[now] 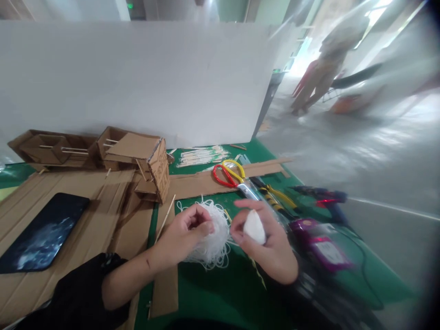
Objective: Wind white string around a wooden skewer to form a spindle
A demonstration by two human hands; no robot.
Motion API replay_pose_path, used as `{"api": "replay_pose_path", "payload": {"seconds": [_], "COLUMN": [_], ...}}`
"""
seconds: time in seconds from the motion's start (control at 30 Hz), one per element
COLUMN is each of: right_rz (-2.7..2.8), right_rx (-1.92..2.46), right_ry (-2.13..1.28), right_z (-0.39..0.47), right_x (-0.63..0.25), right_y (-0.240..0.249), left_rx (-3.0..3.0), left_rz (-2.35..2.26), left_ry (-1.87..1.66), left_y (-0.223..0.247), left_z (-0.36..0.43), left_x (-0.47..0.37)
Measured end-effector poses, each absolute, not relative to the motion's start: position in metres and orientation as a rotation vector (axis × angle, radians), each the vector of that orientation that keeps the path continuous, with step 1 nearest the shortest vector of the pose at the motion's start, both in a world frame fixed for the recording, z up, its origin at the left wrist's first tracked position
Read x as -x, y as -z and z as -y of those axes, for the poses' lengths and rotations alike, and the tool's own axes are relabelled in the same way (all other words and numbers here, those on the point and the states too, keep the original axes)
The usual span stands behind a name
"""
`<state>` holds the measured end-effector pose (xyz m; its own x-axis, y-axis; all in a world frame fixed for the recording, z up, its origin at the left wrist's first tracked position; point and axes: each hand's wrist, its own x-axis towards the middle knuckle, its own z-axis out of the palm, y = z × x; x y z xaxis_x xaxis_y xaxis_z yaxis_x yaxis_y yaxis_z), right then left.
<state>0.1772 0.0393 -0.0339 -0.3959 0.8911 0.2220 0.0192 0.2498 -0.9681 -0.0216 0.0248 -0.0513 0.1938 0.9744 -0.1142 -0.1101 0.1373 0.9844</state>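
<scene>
With left hand [187,233] curled over white string [217,248], hold unclear — right hand [277,252], toward right edge of desk [220,298], cupping white wad [255,228].

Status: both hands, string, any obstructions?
Left hand at white string pile, grip unclear. Right hand holding white wad. Scissors beyond pile; neither hand looks blocked.

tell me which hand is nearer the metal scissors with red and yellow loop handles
Right. The right hand is just below the scissors in the picture; the left hand is farther off, at the tangled white string.
</scene>
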Motion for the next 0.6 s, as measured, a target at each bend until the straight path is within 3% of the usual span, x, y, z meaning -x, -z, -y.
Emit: {"api": "replay_pose_path", "payload": {"seconds": [0.3,0.6], "right_rz": [2.091,2.017], "right_rx": [1.03,1.086], "right_ry": [-1.241,-1.298], "right_z": [-0.037,-0.0345], "right_x": [-0.1719,-0.1741], "right_y": [0.0278,0.0307], "left_rx": [-0.858,-0.869], "left_rz": [-0.792,-0.764], "left_ry": [-1.065,-1.173], "left_y": [0.0478,0.0421], "left_z": [-0.0209,-0.0206], "left_x": [0.0243,0.0304]}}
